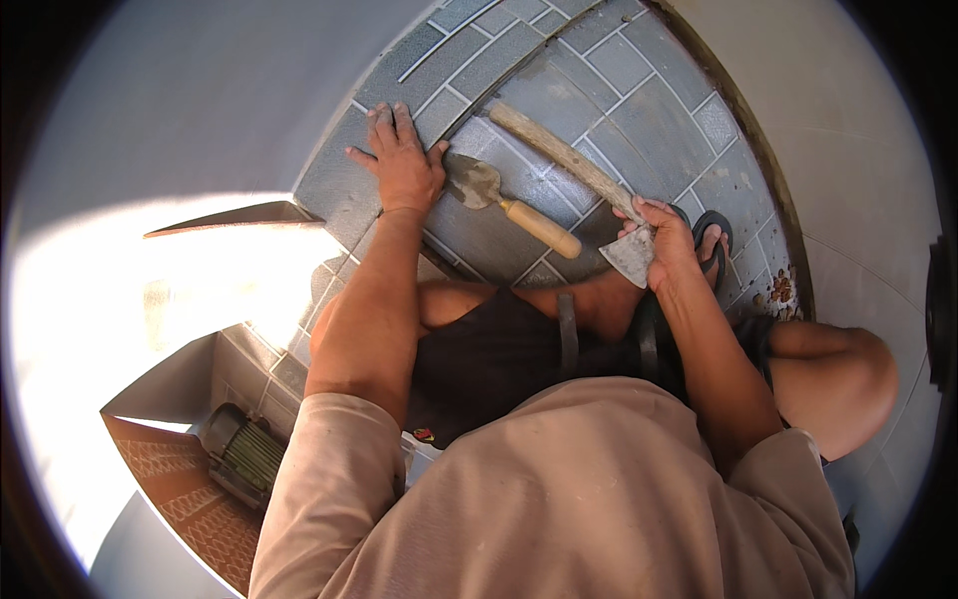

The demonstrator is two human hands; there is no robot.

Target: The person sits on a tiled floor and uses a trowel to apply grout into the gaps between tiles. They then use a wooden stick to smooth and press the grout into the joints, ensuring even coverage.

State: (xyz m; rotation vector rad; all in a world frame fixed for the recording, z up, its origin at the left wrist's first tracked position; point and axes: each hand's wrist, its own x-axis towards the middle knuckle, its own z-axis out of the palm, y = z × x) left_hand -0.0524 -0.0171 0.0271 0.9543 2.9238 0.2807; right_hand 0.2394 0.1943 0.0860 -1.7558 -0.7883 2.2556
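My left hand (407,172) lies with its fingers spread on the grey floor tiles (349,150), near a dark raised edge. Beside it rests a trowel (540,229) with a pale wooden handle, its mortar-smeared blade pointing toward that hand. My right hand (669,243) grips a hatchet (571,162) close to its head. The flared grey blade faces back toward me, and the worn wooden handle reaches away to the upper left above the tiles.
A sandalled foot (711,245) is just right of the hatchet head. Crumbly brown debris (781,292) lies along the right-hand wall's base. At lower left, a green finned motor (244,454) sits by a brown patterned panel (180,479). A thin strip (449,42) lies on the far tiles.
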